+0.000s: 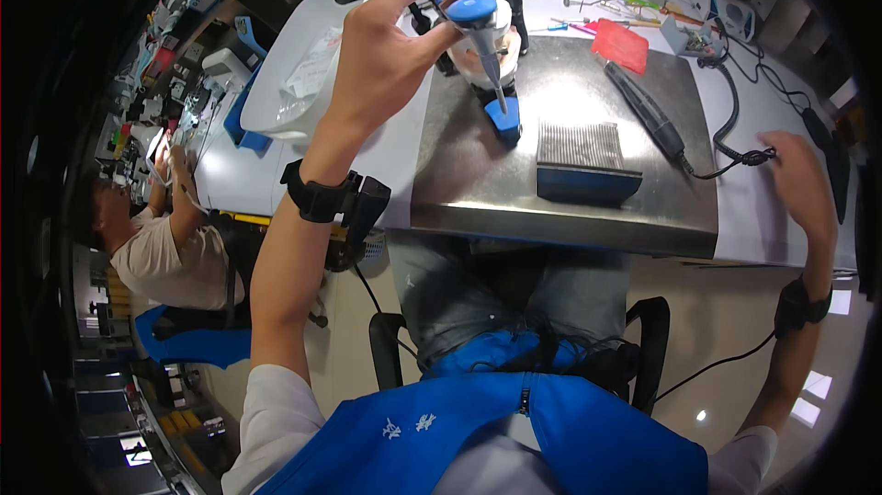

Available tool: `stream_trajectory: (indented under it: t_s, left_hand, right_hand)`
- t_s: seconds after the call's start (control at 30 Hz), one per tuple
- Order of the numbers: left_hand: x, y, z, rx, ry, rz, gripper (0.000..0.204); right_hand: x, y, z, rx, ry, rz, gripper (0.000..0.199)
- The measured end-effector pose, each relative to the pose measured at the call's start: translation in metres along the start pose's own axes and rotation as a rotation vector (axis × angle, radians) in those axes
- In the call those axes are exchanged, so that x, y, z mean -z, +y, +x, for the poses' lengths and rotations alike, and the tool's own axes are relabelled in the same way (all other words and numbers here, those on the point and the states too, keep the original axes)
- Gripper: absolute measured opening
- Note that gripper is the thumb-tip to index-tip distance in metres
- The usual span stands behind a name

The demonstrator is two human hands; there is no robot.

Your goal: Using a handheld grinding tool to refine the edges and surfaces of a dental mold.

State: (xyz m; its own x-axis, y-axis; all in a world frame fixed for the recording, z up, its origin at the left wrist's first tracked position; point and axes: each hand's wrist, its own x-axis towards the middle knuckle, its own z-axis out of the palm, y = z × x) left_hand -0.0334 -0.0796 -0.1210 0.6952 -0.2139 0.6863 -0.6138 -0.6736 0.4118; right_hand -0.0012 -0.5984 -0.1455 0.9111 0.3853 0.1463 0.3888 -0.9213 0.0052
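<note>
Beyond the metal plate's left edge, my left hand (pixel 390 45) has its thumb and fingers closed around the upper part of a dental articulator (pixel 491 22). A blue round knob and a grey pin show on it; the pin slants down to a blue foot on the metal plate (pixel 478 187). Pale plaster models sit in its frame, partly hidden by the hand and knob. At the far right, my right hand (pixel 797 178) has curled fingers at the dark coiled cord (pixel 758 157) of a handpiece (pixel 643 109), and appears to grip it. Some of its fingers are hidden.
A ridged dark block (pixel 588 164) sits on the plate, near a red sheet (pixel 620 46). A white plastic tray (pixel 276 95) stands left. Behind lie slim hand tools (pixel 634 3), a small box of bits (pixel 691 38) and cables. A person (pixel 175 238) works at the left.
</note>
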Motion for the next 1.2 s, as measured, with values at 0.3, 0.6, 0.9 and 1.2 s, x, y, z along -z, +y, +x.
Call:
stream_trajectory:
  t_s: [0.3,0.6,0.9,1.2]
  left_hand:
    - [-0.034,0.028,-0.082,0.348,0.273,-0.132,0.03]
    - [-0.081,0.021,-0.128,0.326,0.043,-0.024,0.046]
    - [-0.077,0.018,-0.159,0.171,0.09,-0.103,0.042]
    - [-0.089,0.014,-0.165,0.273,0.103,0.078,0.036]
  right_hand:
    - [-0.005,-0.144,0.019,0.367,0.123,0.367,0.037]
    - [-0.066,-0.11,0.077,0.405,0.076,0.268,0.041]
    - [-0.059,-0.221,0.115,0.763,0.186,0.608,0.034]
    - [-0.052,-0.212,0.17,1.109,0.166,0.579,0.036]
